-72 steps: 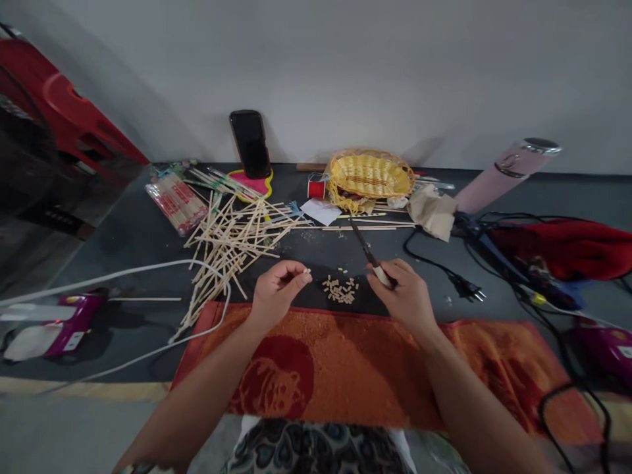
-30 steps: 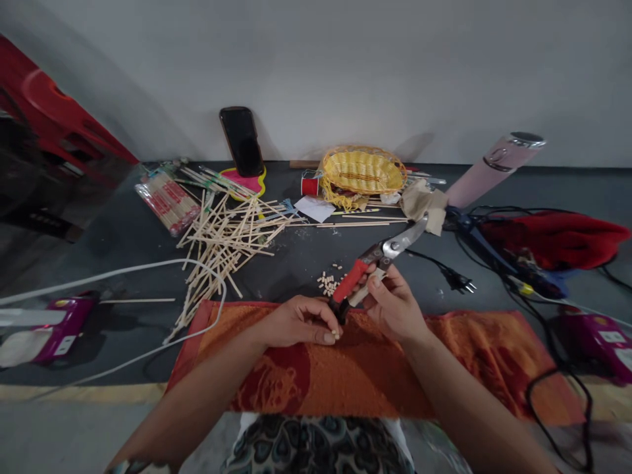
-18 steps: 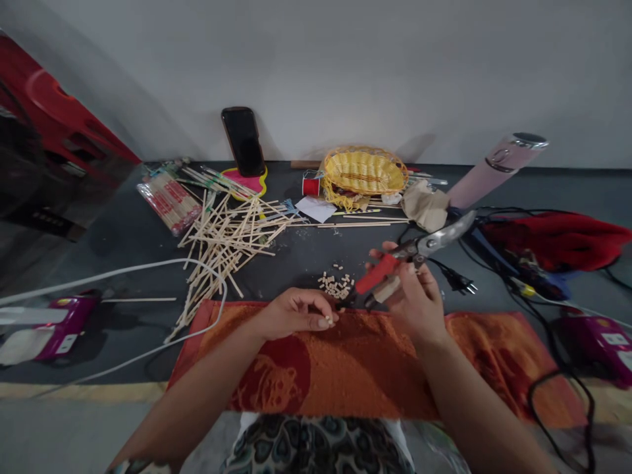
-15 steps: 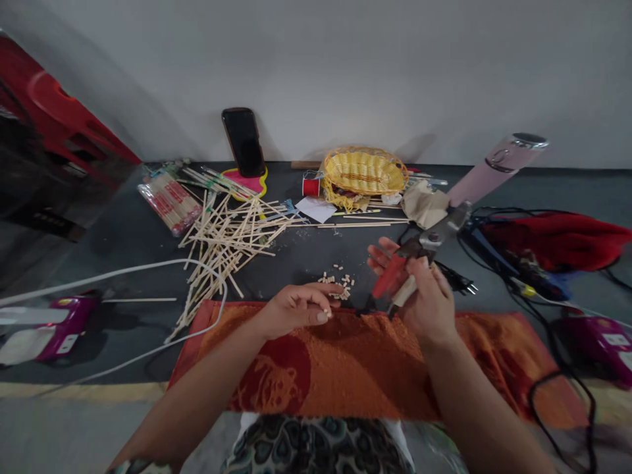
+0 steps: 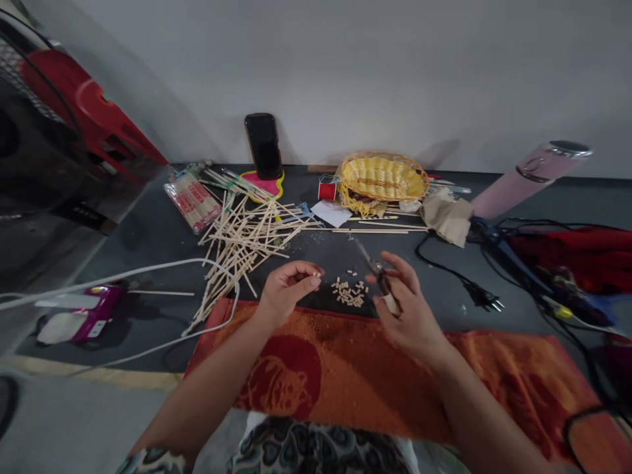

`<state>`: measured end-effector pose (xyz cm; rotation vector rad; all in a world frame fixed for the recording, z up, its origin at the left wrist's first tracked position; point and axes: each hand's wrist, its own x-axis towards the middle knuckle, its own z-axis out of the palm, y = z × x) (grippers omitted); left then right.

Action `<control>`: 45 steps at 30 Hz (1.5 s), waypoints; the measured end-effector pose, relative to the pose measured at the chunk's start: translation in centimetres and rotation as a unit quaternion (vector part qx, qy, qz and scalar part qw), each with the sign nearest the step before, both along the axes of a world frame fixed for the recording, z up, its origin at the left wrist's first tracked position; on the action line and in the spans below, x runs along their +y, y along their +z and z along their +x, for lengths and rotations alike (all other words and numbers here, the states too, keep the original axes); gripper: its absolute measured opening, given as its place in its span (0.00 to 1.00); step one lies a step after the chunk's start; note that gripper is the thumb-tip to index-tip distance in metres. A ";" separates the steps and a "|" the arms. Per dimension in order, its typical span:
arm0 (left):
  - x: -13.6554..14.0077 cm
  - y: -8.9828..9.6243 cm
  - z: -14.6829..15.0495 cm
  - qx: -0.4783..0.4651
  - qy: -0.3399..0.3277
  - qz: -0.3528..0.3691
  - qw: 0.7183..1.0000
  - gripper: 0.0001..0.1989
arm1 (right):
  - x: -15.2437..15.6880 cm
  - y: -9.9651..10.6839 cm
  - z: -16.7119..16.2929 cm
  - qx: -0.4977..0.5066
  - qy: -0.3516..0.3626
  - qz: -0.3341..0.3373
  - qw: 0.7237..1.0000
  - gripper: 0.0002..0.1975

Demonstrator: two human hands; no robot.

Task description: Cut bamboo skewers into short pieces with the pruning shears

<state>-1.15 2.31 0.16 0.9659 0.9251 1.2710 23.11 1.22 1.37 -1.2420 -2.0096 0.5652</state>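
Note:
My left hand (image 5: 289, 289) is closed in a pinch on a small pale wooden piece (image 5: 316, 274), held over the near edge of the table. Wrapped round a pair of pruning shears (image 5: 379, 271) is my right hand (image 5: 409, 309); the metal blades, smeared by motion, point up and to the left, and part of a pale handle shows by my thumb. Between the hands lies a little heap of short cut wooden pieces (image 5: 348, 293). A loose pile of thin wooden sticks (image 5: 247, 237) spreads out beyond my left hand.
An orange-red towel (image 5: 365, 368) lies along the front edge. Behind are a yellow woven basket (image 5: 382, 179), a red thread spool (image 5: 326, 191), a propped phone (image 5: 263, 146) and a packet of sticks (image 5: 193, 203). A pink flask (image 5: 530, 178) and black plug (image 5: 482, 296) are rightward; a white cable (image 5: 162, 264) leftward.
My right hand has turned the shears, so the blades now point up and left instead of right. My left hand still pinches the small piece. The view has shifted slightly left.

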 end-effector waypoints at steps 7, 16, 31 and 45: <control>0.3 0.3 -0.8 0.081 -0.006 0.055 0.995 0.07 | 0.0 -0.9 -0.4 -0.228 0.059 0.081 0.969 0.15; 0.3 0.8 -1.0 0.209 -0.010 0.132 0.969 0.06 | -0.1 -0.3 -0.8 -0.300 0.042 0.129 0.944 0.13; 0.3 -0.1 -1.1 0.131 -0.030 0.086 0.987 0.10 | -0.4 -0.3 -0.9 -0.302 0.013 0.151 0.941 0.11; 0.3 0.0 -1.0 0.129 -0.047 0.066 0.988 0.11 | -0.5 -0.4 -0.9 -0.302 0.010 0.146 0.942 0.11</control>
